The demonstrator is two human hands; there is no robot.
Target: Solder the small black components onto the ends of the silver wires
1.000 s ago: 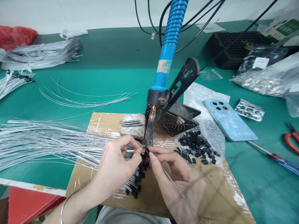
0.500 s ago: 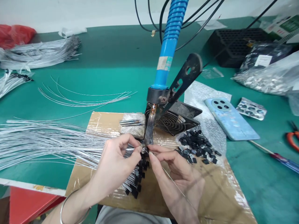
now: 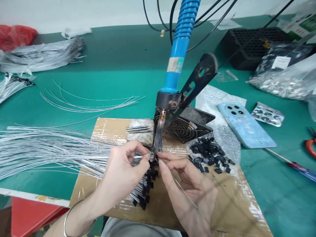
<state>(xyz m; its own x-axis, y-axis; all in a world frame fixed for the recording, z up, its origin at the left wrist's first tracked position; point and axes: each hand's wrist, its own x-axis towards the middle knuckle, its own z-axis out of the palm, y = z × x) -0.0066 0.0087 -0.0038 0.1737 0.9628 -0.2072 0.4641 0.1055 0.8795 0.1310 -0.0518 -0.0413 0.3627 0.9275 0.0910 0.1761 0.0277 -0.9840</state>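
A soldering iron with a blue handle (image 3: pixel 181 42) is clamped in a black metal bracket (image 3: pixel 201 77), its tip pointing down between my hands. Just left of the tip, my left hand (image 3: pixel 124 171) is closed in a pinch on the end of a thin grey-white wire; the joint itself is largely hidden by fingers. My right hand (image 3: pixel 190 181) pinches a thin strand of solder wire (image 3: pixel 189 196), which trails over the palm, its end at the tip. Beneath my left hand lie wires with black end pieces (image 3: pixel 142 199). More grey-white wires (image 3: pixel 56 148) spread leftward.
A cardboard sheet (image 3: pixel 229 204) lies under the work. Behind the tip stand a black fan (image 3: pixel 184 130) and a plastic-wrapped block (image 3: pixel 145 140). Loose black pieces (image 3: pixel 209 153), a blue phone (image 3: pixel 247 126), a screwdriver (image 3: pixel 302 169) and orange-handled pliers (image 3: pixel 310 148) lie to the right.
Both hands keep their pinches beside the iron tip, with the right hand shifted very slightly rightward. The view has moved a little; nothing has been let go.
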